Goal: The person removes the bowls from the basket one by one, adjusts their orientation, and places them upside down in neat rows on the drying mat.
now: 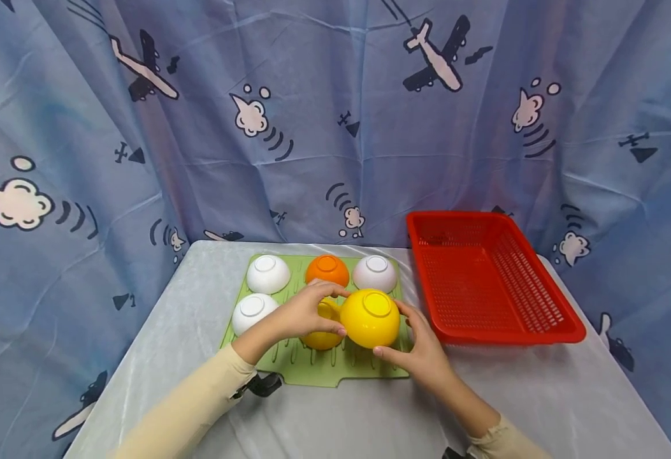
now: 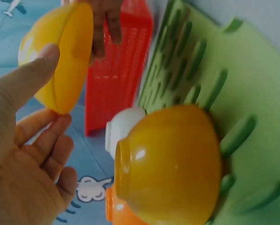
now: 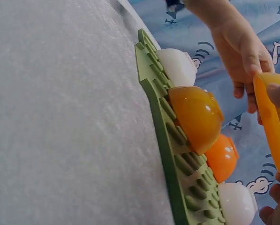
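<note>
Both hands hold a yellow bowl (image 1: 369, 319) upside down above the green drying mat (image 1: 312, 376). The left hand (image 1: 301, 312) pinches its left rim between thumb and fingers; the left wrist view shows the thumb (image 2: 34, 77) on the bowl. On the bowl's right side, the right hand (image 1: 427, 350) grips with thumb and fingers spread around it. A second yellow bowl (image 1: 320, 340) rests inverted on the mat, partly hidden behind the left hand. In the right wrist view the held bowl (image 3: 271, 124) is tilted and clear of the mat.
Inverted on the mat are an orange bowl (image 1: 327, 270) and white bowls at back left (image 1: 267, 274), front left (image 1: 253, 310) and back right (image 1: 375, 274). A red plastic basket (image 1: 507, 336) stands to the right. Behind the table (image 1: 186, 331) hangs a blue patterned curtain (image 1: 312, 95).
</note>
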`<state>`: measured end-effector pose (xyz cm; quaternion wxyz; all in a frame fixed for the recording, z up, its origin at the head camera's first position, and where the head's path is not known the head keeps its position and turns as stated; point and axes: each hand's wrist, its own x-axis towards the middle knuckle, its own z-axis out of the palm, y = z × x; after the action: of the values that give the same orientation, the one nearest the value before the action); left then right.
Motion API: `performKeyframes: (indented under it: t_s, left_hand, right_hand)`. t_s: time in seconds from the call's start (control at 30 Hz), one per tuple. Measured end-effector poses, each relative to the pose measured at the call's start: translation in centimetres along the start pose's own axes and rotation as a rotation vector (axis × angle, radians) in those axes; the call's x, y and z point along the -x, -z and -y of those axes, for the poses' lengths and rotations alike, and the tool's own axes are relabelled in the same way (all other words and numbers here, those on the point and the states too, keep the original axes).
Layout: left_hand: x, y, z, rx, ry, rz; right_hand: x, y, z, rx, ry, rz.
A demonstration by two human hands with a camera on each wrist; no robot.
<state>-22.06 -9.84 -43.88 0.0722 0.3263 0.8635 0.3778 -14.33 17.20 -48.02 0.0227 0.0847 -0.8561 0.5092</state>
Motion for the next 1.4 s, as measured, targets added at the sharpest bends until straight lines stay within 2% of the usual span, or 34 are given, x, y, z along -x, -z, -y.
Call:
performKeyframes:
  t_s: [0.23, 0.37, 0.5, 0.83, 1.03, 1.2, 1.4]
  left_hand:
    - [-3.9, 0.8, 0.8, 0.003, -0.005, 0.138]
    - [-5.8, 0.8, 1.2, -0.054, 0.007, 0.196]
    - [-6.9, 0.3, 1.5, -0.128, 0.036, 0.237]
    - [-8.7, -0.6, 2.5, -0.201, 0.066, 0.303]
    - [-8.9, -1.7, 2.9, -0.277, 0.086, 0.344]
    - [-9.0, -2.9, 3.2, -0.296, 0.106, 0.340]
    - [-8.8, -3.5, 3.1, -0.326, 0.121, 0.337]
  right_hand:
    - [-0.9, -0.2, -1.1, -0.014, -0.103, -0.026]
    - [-1.4, -0.5, -1.8, -0.029, -0.112, -0.056]
    - [-1.7, -0.8, -2.6, -0.044, -0.124, -0.062]
    - [-3.2, -1.1, -4.1, 0.056, -0.201, -0.042]
    - [-3.3, -1.3, -4.4, 0.126, -0.212, -0.027]
    - [-2.8, -1.4, -4.8, 0.173, -0.186, -0.028]
    - [-2.5, -1.6, -5.4, 0.227, -0.173, -0.023]
